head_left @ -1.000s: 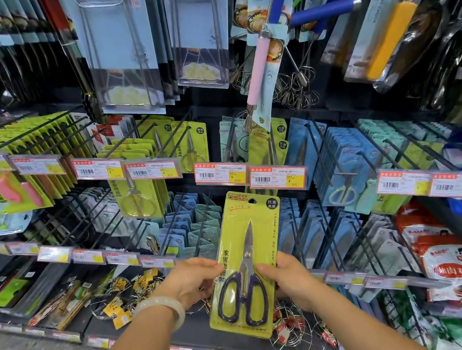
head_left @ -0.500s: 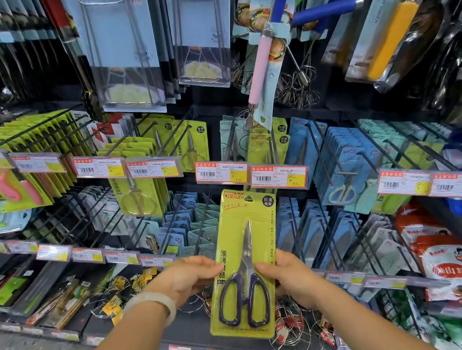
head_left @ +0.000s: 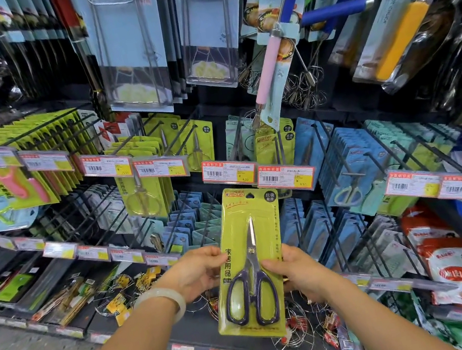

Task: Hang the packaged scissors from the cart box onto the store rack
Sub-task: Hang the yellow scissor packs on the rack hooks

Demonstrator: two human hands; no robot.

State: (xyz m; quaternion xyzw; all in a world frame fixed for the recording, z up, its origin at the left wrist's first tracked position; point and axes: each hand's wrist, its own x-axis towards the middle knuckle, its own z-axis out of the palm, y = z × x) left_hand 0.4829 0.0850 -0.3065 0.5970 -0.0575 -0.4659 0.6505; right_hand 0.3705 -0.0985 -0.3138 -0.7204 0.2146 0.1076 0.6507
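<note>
A yellow-green blister pack of purple-handled scissors [head_left: 249, 262] is held upright in front of the store rack [head_left: 173, 238]. My left hand [head_left: 196, 271] grips its left edge, thumb on the front. My right hand [head_left: 296, 273] grips its right edge, thumb across the front by the handles. The pack's hang hole at the top sits just below two red-framed price tags [head_left: 228, 172] at the ends of the hooks. Packs of the same yellow-green kind [head_left: 275, 145] hang on the hook behind those tags. The cart box is out of view.
Rows of black hooks carry blue and teal packs [head_left: 341, 169] to the right and yellow-green packs [head_left: 38, 151] to the left. Whisks and tongs [head_left: 269, 78] hang overhead. Red food bags [head_left: 456, 266] sit low right. Wire items [head_left: 297, 330] lie on the bottom shelf.
The scissors pack has risen slightly toward the price tags, with both hands keeping their hold on its edges.
</note>
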